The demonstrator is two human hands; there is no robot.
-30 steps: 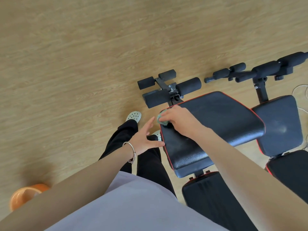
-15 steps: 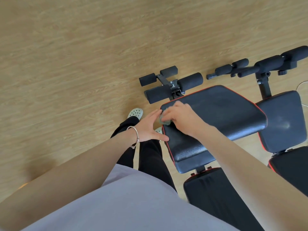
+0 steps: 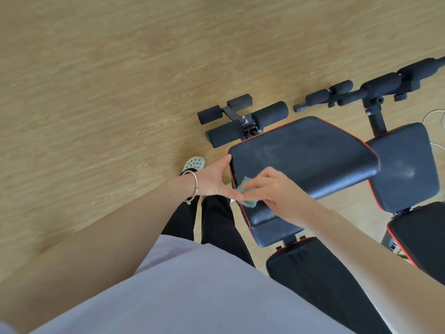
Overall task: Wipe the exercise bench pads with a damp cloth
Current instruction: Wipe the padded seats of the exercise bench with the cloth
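A black bench pad with red piping lies below me, its surface showing damp streaks. My right hand presses a small green cloth onto the pad's left part, near the edge. My left hand, with a bracelet on the wrist, is spread open against the pad's left edge, fingers apart, thumb near the cloth. A second black pad of the same bench continues toward me below the first.
Black foam rollers stand on the wooden floor beyond the pad. A second bench with its own rollers stands at the right. A white cable lies at the right edge. My legs and a white shoe are left of the bench.
My right hand has slid the cloth from the pad's far left corner back toward me along the left side. My left hand moved up to the pad's edge. The view shifted.
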